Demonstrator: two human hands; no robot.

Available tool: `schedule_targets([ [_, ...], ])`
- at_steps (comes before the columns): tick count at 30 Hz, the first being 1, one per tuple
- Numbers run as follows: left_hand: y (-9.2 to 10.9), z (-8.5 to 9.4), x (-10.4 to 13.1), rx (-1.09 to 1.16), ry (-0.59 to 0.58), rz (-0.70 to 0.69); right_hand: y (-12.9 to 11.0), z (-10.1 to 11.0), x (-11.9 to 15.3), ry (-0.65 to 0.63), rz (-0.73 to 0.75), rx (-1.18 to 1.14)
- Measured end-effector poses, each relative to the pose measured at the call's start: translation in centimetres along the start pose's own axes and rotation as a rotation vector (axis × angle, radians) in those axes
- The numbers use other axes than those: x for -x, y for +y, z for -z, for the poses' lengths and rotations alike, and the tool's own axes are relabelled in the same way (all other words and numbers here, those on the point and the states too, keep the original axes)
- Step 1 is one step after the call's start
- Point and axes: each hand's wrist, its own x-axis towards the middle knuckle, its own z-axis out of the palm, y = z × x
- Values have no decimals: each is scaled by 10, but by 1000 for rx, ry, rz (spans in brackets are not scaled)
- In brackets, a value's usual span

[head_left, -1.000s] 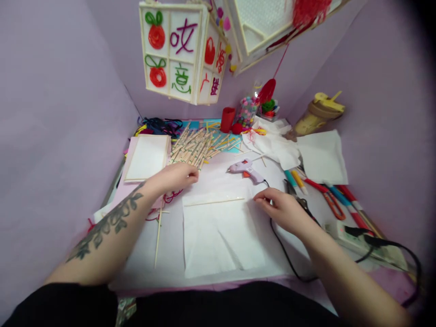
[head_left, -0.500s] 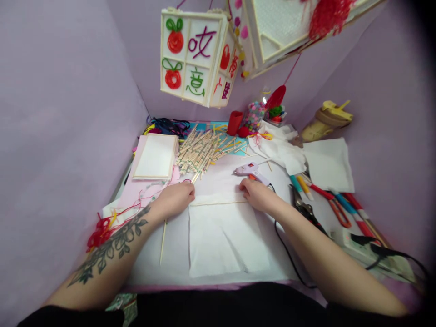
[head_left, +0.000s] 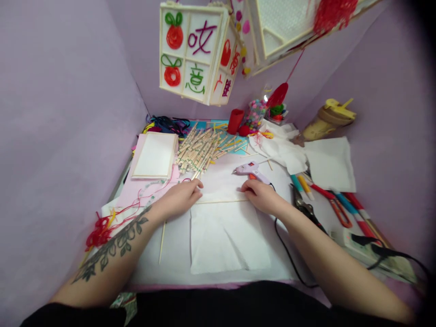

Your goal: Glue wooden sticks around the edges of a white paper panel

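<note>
A white cloth sheet (head_left: 225, 240) lies creased in front of me, with a thin wooden stick (head_left: 221, 201) running across it near its far side. Beyond the stick, a narrow strip of the cloth continues up between my hands. At the left end of that strip my left hand (head_left: 184, 196) is closed, fingertips curled at the cloth's edge. My right hand (head_left: 260, 195) pinches the same strip near its right end, just below a lilac glue gun (head_left: 251, 169). What lies beneath the fingers is hidden. Another loose stick (head_left: 162, 243) rests left of the cloth, by my left forearm.
Bundled sticks (head_left: 197, 150) lie at the back, beside a white framed panel (head_left: 153, 155). Decorated lanterns (head_left: 194, 54) hang overhead. On the right are pliers (head_left: 304, 206), markers (head_left: 301, 186), a power strip (head_left: 378, 256) and a tumbler (head_left: 327, 120). The glue gun's cord (head_left: 284, 245) curves along the right.
My left hand has slid a little to the right along the cloth's far edge, its fingers loosening slightly. My right hand has barely shifted. The view has tilted slightly.
</note>
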Motion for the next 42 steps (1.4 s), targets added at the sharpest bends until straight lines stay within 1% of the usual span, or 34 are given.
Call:
schedule_targets([
  [4, 5, -7, -17, 21, -31, -9, -12, -4, -9, -50, -23, -41],
  [7, 12, -7, -26, -9, -53, -16, -20, -6, -15, -83, 7, -33],
  [9, 17, -6, -27, -28, -62, -26, -23, -6, -15, -82, 38, -21],
  [15, 31, -4, -11, -68, 3, -148, -22, -5, 0, -29, 169, -54],
  [19, 39, -7, 2, -119, 16, -140, -24, -7, 12, -3, 206, -25],
  [22, 40, -12, 7, -148, 18, -124, -23, -10, 16, 14, 214, 2],
  [25, 39, -16, 6, -155, 31, -107, -23, -13, 15, 27, 217, 2],
  [28, 40, -16, 2, -187, 26, -105, -24, -14, 12, 36, 237, 5],
  [31, 44, -14, 1, -244, 3, -138, -27, -13, 12, 26, 258, 28],
  [34, 47, -14, 5, -298, -5, -167, -27, -13, 17, 21, 265, 64],
  [42, 53, -23, 20, -395, -19, -185, -22, -17, 27, -25, 272, 99],
])
